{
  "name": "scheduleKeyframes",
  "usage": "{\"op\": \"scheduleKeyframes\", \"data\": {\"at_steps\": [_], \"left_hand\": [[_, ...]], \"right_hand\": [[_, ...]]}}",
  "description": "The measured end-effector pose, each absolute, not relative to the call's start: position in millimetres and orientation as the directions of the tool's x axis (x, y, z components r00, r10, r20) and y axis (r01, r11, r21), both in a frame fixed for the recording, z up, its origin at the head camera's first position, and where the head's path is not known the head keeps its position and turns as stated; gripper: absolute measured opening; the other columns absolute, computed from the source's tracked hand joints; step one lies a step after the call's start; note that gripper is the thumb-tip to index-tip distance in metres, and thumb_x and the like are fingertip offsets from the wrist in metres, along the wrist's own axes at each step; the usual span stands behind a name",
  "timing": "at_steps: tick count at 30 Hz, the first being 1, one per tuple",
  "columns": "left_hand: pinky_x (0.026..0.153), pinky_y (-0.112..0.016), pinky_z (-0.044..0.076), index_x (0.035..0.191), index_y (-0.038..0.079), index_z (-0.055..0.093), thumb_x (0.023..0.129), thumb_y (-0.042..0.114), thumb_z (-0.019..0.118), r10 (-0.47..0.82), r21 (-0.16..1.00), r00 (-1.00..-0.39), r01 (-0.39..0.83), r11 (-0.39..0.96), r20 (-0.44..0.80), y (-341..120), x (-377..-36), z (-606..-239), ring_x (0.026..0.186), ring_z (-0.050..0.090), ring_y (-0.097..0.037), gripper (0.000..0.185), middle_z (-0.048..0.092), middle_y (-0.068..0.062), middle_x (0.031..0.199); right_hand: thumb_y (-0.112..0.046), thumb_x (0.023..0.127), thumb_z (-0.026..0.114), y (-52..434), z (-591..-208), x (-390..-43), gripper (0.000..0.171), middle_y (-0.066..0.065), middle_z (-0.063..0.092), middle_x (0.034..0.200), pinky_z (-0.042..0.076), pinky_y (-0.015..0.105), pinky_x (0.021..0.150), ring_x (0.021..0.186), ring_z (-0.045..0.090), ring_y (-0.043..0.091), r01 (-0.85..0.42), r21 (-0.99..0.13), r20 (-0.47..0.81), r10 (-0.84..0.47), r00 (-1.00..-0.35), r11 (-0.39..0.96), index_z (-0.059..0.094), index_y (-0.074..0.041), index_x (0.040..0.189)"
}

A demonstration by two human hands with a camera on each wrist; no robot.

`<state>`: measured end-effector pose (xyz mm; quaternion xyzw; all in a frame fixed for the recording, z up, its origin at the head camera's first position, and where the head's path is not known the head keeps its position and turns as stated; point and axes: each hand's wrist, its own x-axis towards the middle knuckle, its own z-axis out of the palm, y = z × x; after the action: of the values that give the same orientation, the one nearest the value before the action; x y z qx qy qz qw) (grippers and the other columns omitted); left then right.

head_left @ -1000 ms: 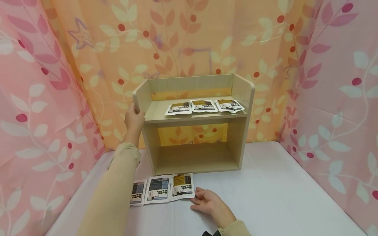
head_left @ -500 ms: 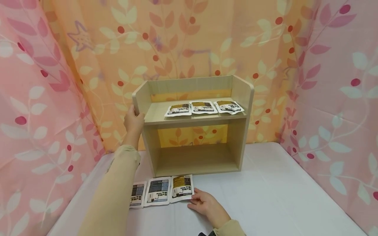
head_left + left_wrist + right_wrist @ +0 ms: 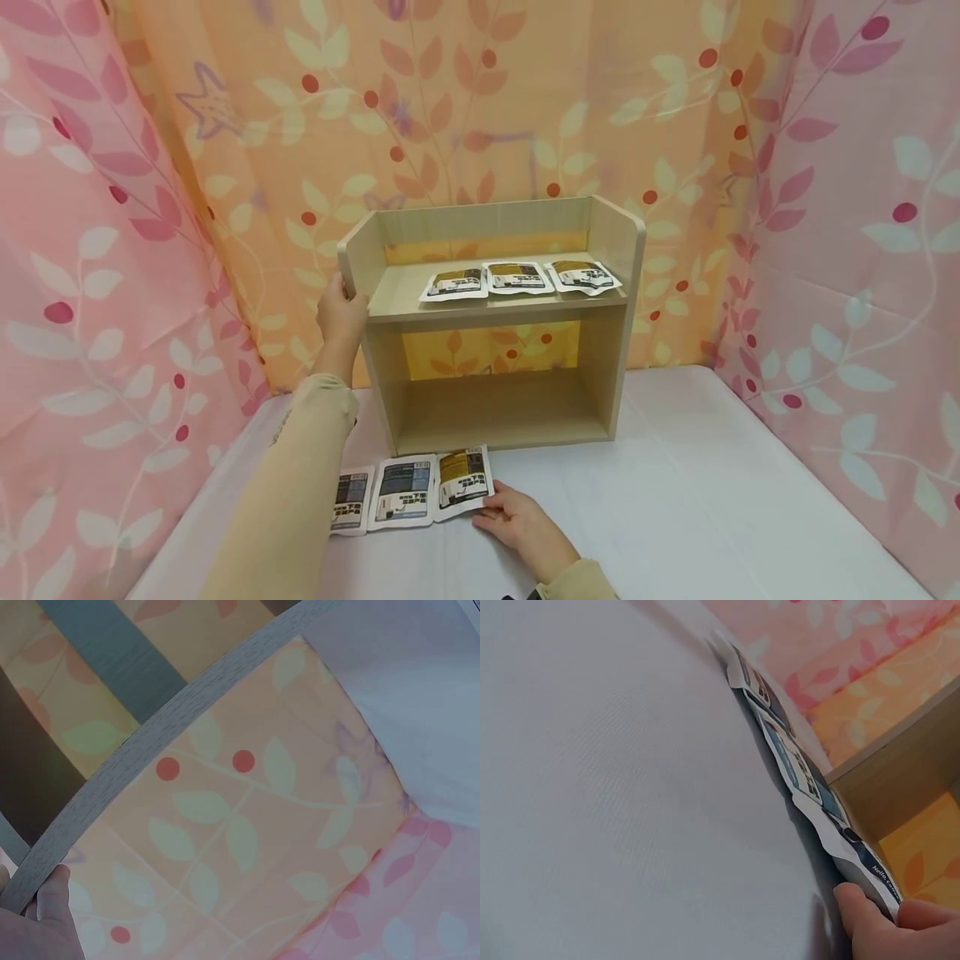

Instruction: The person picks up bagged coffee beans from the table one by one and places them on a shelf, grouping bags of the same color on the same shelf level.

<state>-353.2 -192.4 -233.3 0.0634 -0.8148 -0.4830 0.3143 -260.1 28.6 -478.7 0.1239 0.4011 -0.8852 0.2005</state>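
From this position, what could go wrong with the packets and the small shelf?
1. The right hand pinches only the edge of the nearest packet of the three on the table. They lie close together, so lifting it may drag or shift the neighbours.
2. The left hand grips the shelf unit by one side panel; a push there could slide or tip it.
3. The three packets on the upper shelf lie near the front edge and might slip off.

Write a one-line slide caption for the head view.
Left hand grips the pale wooden shelf unit; right hand touches the white table's yellow-labelled white pouch.
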Motion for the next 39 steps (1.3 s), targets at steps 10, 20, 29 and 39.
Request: {"op": "scheduleKeyframes", "data": {"at_steps": [10, 20, 29, 39], "left_hand": [[0.085, -0.049, 0.034, 0.097, 0.001, 0.046, 0.087, 0.003, 0.049, -0.414, 0.821, -0.784, 0.202, 0.534, 0.462, -192.9, -354.1, -235.6, 0.092, 0.048, -0.036, 0.010, 0.056, -0.019, 0.099], [0.088, -0.052, 0.037, 0.096, 0.002, 0.044, 0.087, 0.004, 0.049, -0.420, 0.822, -0.787, 0.186, 0.538, 0.453, -192.6, -353.3, -234.4, 0.098, 0.051, -0.037, 0.010, 0.059, -0.020, 0.107], [0.091, -0.053, 0.037, 0.099, 0.002, 0.046, 0.087, 0.004, 0.049, -0.415, 0.828, -0.794, 0.187, 0.529, 0.445, -192.7, -353.8, -233.8, 0.104, 0.052, -0.038, 0.012, 0.060, -0.021, 0.111], [0.091, -0.053, 0.037, 0.099, 0.002, 0.046, 0.087, 0.004, 0.049, -0.418, 0.829, -0.792, 0.188, 0.527, 0.445, -191.7, -351.9, -234.7, 0.101, 0.051, -0.037, 0.013, 0.060, -0.021, 0.111]], "right_hand": [[0.019, 0.091, 0.029, 44.2, -477.2, -256.3, 0.061, 0.038, 0.017, 0.147, 0.024, 0.053, 0.109, 0.136, 0.022, 0.047, 0.426, -0.698, -0.352, -0.242, -0.904, -0.576, 0.007, 0.014, 0.147], [0.016, 0.093, 0.029, 64.2, -455.7, -249.7, 0.059, 0.038, 0.019, 0.147, 0.023, 0.053, 0.109, 0.135, 0.023, 0.047, 0.390, -0.703, -0.315, -0.232, -0.920, -0.595, 0.006, 0.014, 0.147], [0.014, 0.096, 0.028, 78.1, -434.7, -241.2, 0.055, 0.040, 0.015, 0.147, 0.027, 0.050, 0.105, 0.133, 0.024, 0.047, 0.366, -0.682, -0.273, -0.243, -0.931, -0.634, 0.007, 0.015, 0.147], [0.014, 0.096, 0.032, 85.0, -421.5, -234.0, 0.055, 0.041, 0.035, 0.138, 0.032, 0.046, 0.103, 0.130, 0.034, 0.044, 0.334, -0.702, -0.235, -0.238, -0.942, -0.629, 0.009, 0.017, 0.146]]}}
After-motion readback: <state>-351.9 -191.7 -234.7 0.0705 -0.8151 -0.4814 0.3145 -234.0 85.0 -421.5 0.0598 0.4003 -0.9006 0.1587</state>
